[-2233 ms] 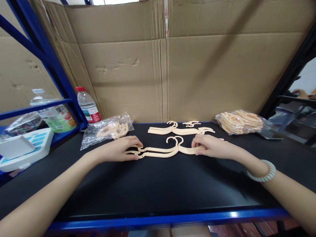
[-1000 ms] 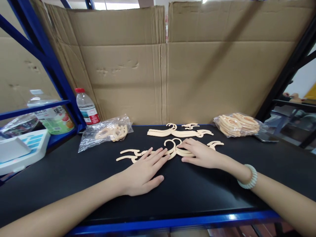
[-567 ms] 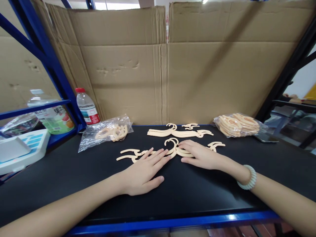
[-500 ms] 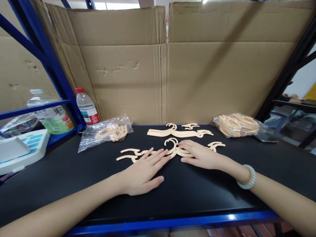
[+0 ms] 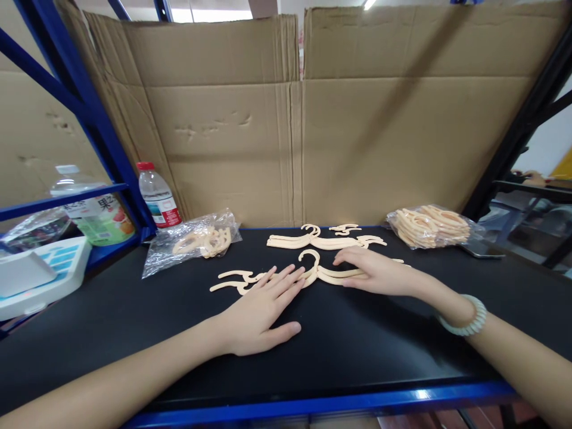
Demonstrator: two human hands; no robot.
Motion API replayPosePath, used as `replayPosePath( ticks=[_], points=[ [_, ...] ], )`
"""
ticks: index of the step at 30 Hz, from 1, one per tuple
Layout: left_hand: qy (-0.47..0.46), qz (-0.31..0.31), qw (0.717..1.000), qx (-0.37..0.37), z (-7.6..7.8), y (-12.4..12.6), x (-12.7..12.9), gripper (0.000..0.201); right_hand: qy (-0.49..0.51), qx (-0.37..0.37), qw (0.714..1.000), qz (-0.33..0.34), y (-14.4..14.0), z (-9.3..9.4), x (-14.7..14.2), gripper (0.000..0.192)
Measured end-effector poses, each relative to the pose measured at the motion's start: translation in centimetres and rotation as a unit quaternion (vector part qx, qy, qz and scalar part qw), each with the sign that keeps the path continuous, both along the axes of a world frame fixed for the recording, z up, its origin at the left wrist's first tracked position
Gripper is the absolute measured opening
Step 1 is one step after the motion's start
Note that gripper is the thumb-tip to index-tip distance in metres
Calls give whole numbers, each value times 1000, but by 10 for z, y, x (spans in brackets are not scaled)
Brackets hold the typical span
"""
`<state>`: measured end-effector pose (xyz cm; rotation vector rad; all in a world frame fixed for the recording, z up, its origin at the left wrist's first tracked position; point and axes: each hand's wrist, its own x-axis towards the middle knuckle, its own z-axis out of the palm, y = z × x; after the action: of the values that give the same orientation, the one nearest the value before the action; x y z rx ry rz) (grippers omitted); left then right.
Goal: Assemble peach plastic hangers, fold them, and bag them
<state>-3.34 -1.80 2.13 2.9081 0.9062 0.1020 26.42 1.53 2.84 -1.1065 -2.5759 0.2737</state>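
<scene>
While resting left hand (image 5: 260, 316) flat, ungripping, on crosswise front clothes hangers (image 5: 315, 274), curves right hand (image 5: 381, 271) over their right arms; cannot tell if pinching.

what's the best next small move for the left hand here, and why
Probably a light nudge to bring the left arms of the near hangers together. Their hooks look nearly lined up, yet the left ends lie apart, one nearer the person. The left hand is flat, its fingers across those arms, so little reaching seems needed.
</scene>
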Motion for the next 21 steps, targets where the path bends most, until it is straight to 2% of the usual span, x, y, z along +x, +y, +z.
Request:
replayPosePath(
  ticks=[4,8,11,16,21],
  points=[
    [-25,-4,999,27,0,-1,-1,66,-35,-45,998,-39,-1,21,25,34],
    [-50,-13,998,42,1,-2,-1,50,-87,-112,986,-87,1,33,49,33],
    [-75,-13,995,60,1,-1,-2,41,-121,-130,977,-117,5,34,62,36],
    [-61,-10,996,67,0,1,-3,39,-176,-138,956,-191,12,31,73,35],
    [-45,-7,997,61,1,2,-2,41,-182,-139,951,-207,18,28,80,25]
  ],
)
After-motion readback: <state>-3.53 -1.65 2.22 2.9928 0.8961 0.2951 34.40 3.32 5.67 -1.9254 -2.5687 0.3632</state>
